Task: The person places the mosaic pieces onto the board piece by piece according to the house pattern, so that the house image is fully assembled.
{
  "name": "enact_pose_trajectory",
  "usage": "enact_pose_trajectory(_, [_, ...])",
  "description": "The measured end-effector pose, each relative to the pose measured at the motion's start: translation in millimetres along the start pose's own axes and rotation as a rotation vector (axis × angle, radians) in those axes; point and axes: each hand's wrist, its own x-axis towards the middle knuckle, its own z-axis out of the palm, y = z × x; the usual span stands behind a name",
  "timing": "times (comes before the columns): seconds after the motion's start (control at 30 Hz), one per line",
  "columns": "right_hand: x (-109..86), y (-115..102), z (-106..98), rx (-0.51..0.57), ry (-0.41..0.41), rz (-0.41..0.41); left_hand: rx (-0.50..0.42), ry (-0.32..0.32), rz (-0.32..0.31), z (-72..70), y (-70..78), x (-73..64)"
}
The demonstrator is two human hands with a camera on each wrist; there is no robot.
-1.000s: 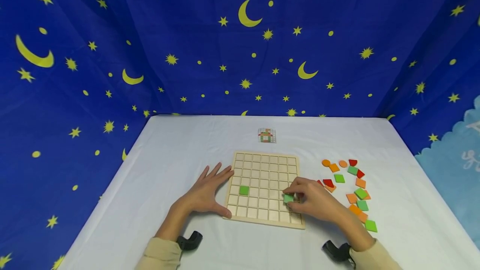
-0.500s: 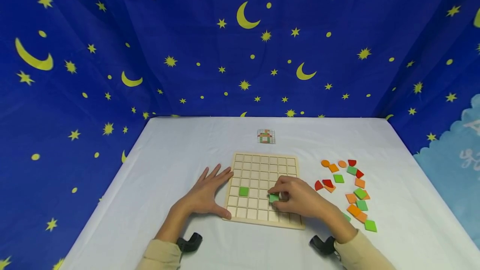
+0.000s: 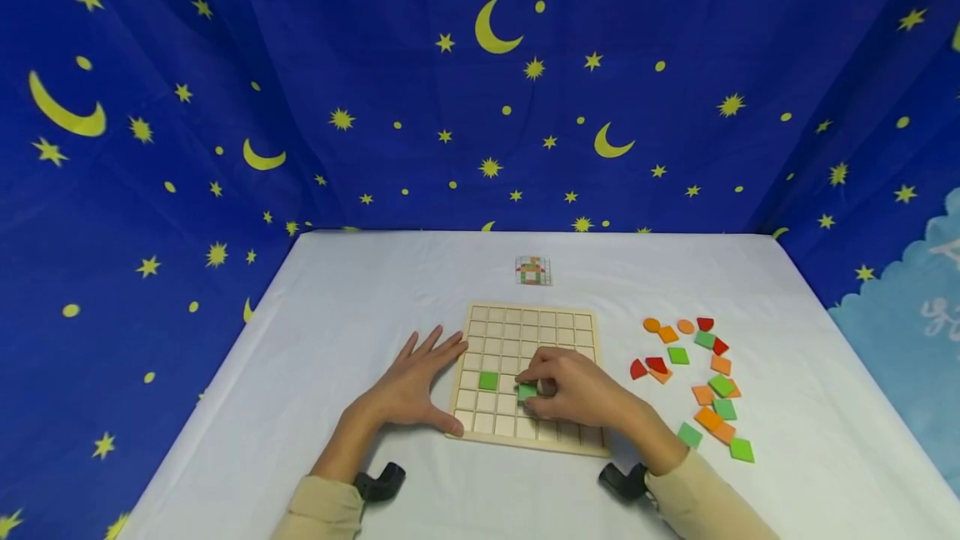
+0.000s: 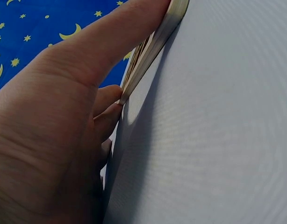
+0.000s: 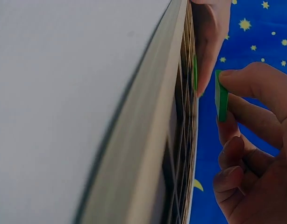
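Observation:
A wooden grid board (image 3: 558,330) lies on the white table, with one green square tile (image 3: 488,381) in a cell at its left. My left hand (image 3: 408,386) rests along the board's left edge, fingers spread straight, thumb at the near left corner; the left wrist view shows the thumb against the board's side. Between thumb and fingers my right hand (image 3: 581,387) pinches another green square tile (image 3: 527,392) over the middle of the board. In the right wrist view that green tile (image 5: 221,97) stands apart from the board surface, held by its edges.
Several loose tiles lie to the right of the board, among them a red quarter-round tile (image 3: 638,369), an orange round tile (image 3: 652,325) and a green tile (image 3: 741,450). A small pattern card (image 3: 533,271) lies beyond the board. A starry blue curtain (image 3: 420,90) surrounds the table.
My right hand has moved left across the board with the green tile, from the right side to near the middle. The left hand has stayed at the board's edge.

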Motion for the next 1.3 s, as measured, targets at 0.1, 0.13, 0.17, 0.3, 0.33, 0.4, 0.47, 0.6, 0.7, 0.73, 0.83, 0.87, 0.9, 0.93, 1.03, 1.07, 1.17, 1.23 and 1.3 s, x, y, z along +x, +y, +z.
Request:
enact_pose_trajectory(0.1, [4.1,-2.7,2.4,0.012,-0.008,-0.006,-0.003,0.009,0.01,-1.0,0.6,-0.3])
enact_pose_trajectory(0.13, [5.5,-3.5,3.3,0.018,-0.012,-0.008,-0.002,0.013,0.016,-0.9,0.4,-0.3])
enact_pose_trajectory(0.17, [6.7,-4.2,4.1,0.024,-0.014,-0.011,-0.005,0.016,0.019,-1.1,0.7,-0.5])
enact_pose_trajectory(0.3, [11.2,-7.0,7.2,0.058,-0.016,-0.018,-0.009,0.015,0.019,-1.8,1.5,-0.6])
enact_pose_trajectory(0.33, [12.2,-7.7,8.1,0.067,-0.016,-0.018,-0.01,0.011,0.014,-2.0,1.7,-0.5])
enact_pose_trajectory(0.4, [14.2,-8.7,10.3,0.09,-0.019,-0.022,-0.009,0.003,0.004,-2.7,2.2,-0.5])
enact_pose_trajectory(0.47, [15.9,-9.5,12.6,0.113,-0.024,-0.026,-0.011,-0.001,0.002,-2.9,2.2,-0.5])
enact_pose_trajectory(0.6, [19.5,-9.9,17.8,0.137,-0.026,-0.033,-0.006,-0.007,0.003,-3.0,2.1,-0.4])
enact_pose_trajectory(0.7, [22.6,-9.3,21.6,0.138,-0.018,-0.045,0.001,-0.009,0.003,-2.7,1.8,-0.2])
enact_pose_trajectory(0.73, [23.8,-9.3,22.6,0.139,-0.016,-0.049,0.002,-0.009,0.002,-2.6,1.7,-0.3])
enact_pose_trajectory(0.83, [27.1,-8.4,26.1,0.127,-0.009,-0.062,0.006,-0.01,0.002,-1.8,1.1,-0.1])
enact_pose_trajectory(0.87, [28.1,-8.4,26.9,0.121,-0.006,-0.064,0.009,-0.01,0.003,-1.4,0.8,0.0])
enact_pose_trajectory(0.9, [29.1,-8.6,28.0,0.11,-0.004,-0.065,0.008,-0.009,0.004,-1.1,0.5,0.1])
enact_pose_trajectory(0.93, [30.1,-8.6,29.1,0.101,-0.001,-0.068,0.007,-0.009,0.003,-0.9,0.3,0.1])
enact_pose_trajectory(1.03, [32.8,-10.0,33.3,0.065,0.014,-0.067,0.009,-0.007,0.004,-1.1,0.4,0.0])
enact_pose_trajectory(1.07, [33.6,-10.9,34.8,0.058,0.016,-0.063,0.007,-0.005,0.005,-1.3,0.6,-0.2])
enact_pose_trajectory(1.17, [35.6,-13.5,39.4,0.028,0.016,-0.052,0.003,-0.005,0.006,-2.3,1.2,-0.3])
enact_pose_trajectory(1.23, [36.6,-15.5,41.1,0.014,0.013,-0.048,0.002,-0.007,0.007,-2.2,1.3,-0.2])
enact_pose_trajectory(1.3, [37.3,-17.0,41.9,-0.003,0.008,-0.047,0.003,-0.008,0.007,-2.4,1.4,0.2])
